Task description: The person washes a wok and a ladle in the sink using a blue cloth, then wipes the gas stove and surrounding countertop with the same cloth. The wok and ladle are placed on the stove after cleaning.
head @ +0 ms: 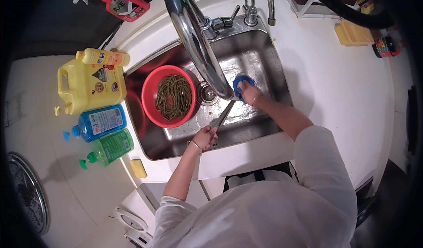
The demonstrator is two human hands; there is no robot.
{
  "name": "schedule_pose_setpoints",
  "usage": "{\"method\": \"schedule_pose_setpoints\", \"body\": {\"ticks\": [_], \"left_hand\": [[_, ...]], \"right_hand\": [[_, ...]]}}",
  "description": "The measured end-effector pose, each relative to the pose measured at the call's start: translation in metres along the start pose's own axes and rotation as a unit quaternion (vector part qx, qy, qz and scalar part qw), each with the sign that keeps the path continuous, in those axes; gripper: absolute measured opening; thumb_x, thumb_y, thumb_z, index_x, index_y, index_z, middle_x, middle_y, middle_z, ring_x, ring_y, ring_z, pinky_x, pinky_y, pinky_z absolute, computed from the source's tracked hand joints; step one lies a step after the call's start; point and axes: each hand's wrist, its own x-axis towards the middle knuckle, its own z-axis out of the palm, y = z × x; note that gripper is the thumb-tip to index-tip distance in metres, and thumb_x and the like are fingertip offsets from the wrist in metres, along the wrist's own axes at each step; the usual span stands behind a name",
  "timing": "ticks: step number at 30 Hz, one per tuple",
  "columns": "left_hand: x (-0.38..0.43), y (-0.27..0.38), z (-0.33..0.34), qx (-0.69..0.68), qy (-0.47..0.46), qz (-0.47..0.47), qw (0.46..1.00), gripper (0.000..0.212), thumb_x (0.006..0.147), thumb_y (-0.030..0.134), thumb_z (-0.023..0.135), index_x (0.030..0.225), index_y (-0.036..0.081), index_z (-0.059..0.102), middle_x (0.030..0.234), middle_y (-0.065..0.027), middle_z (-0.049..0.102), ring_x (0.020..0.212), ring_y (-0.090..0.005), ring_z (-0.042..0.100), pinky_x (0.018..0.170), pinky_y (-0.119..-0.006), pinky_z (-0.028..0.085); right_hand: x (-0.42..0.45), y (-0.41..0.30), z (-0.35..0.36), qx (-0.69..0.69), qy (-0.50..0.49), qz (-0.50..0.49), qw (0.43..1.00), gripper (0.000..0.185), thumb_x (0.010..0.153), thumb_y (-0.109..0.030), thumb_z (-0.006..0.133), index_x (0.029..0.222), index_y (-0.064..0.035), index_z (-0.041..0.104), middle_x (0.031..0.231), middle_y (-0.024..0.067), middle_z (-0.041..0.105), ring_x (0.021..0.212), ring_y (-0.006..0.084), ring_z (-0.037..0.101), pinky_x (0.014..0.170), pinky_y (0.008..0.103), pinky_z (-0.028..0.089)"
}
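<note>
Over the front part of the stainless steel sink [158, 150], my left hand [205, 138] grips the near end of a long, narrow metal utensil [223, 114], perhaps a knife or tongs. Its far end points up beside the spout of the large chrome faucet [201, 49]. My right hand [248, 91] holds a blue scrubbing cloth or pad [240, 81], just right of the spout tip. A red plastic bowl [147, 111] with long green beans [175, 97] stands in the left of the sink, beside the drain [208, 94].
Left of the sink are a yellow jug [77, 96], a yellow bottle [102, 57], a blue pump bottle [102, 122], a green pump bottle [114, 147] and a sponge [138, 168]. A red spray bottle [124, 3] lies behind. A small faucet [251, 15] rises at the sink's back right; a yellow container [355, 33] sits farther right.
</note>
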Motion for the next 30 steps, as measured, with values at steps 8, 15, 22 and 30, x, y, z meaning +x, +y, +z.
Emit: {"method": "schedule_pose_setpoints", "body": {"ticks": [8, 15, 22, 30], "left_hand": [[0.007, 0.031, 0.016, 0.004, -0.002, -0.006, 1.0, 0.029, 0.088, 0.033, 0.045, 0.074, 0.007, 0.043, 0.05, 0.0002, 0.04, 0.031, -0.0085, 0.031, 0.028, -0.024, 0.022], [0.032, 0.04, 0.017, -0.015, -0.009, 0.021, 1.0, 0.029, 0.087, 0.033, 0.045, 0.073, 0.008, 0.042, 0.049, 0.0, 0.04, 0.03, -0.0087, 0.031, 0.027, -0.025, 0.021], [0.016, 0.029, 0.011, 0.012, -0.002, 0.025, 1.0, 0.028, 0.089, 0.032, 0.042, 0.073, 0.009, 0.042, 0.049, 0.0004, 0.039, 0.028, -0.0091, 0.029, 0.026, -0.025, 0.019], [-0.004, 0.016, 0.01, 0.042, 0.021, 0.016, 0.999, 0.029, 0.088, 0.033, 0.043, 0.074, 0.008, 0.043, 0.051, 0.0012, 0.039, 0.032, -0.0076, 0.032, 0.029, -0.024, 0.023]], "right_hand": [[0.002, -0.02, -0.011, 0.067, 0.079, -0.002, 0.995, 0.025, 0.077, -0.008, 0.048, 0.101, -0.01, 0.041, 0.102, 0.017, 0.046, 0.091, 0.0379, 0.05, 0.076, 0.0441, 0.041], [-0.034, -0.079, -0.015, 0.094, 0.08, -0.15, 0.981, 0.029, 0.076, -0.011, 0.05, 0.104, -0.015, 0.043, 0.106, 0.0148, 0.047, 0.085, 0.037, 0.053, 0.073, 0.0428, 0.043], [-0.032, -0.078, -0.041, -0.031, 0.036, -0.042, 0.998, 0.027, 0.076, -0.011, 0.047, 0.103, -0.0146, 0.046, 0.103, 0.0133, 0.046, 0.09, 0.0332, 0.054, 0.073, 0.0414, 0.045], [0.008, -0.042, -0.044, 0.053, 0.039, 0.163, 0.984, 0.026, 0.087, -0.026, 0.039, 0.11, -0.0169, 0.047, 0.107, 0.0162, 0.049, 0.097, 0.0331, 0.052, 0.082, 0.0405, 0.042]]}}
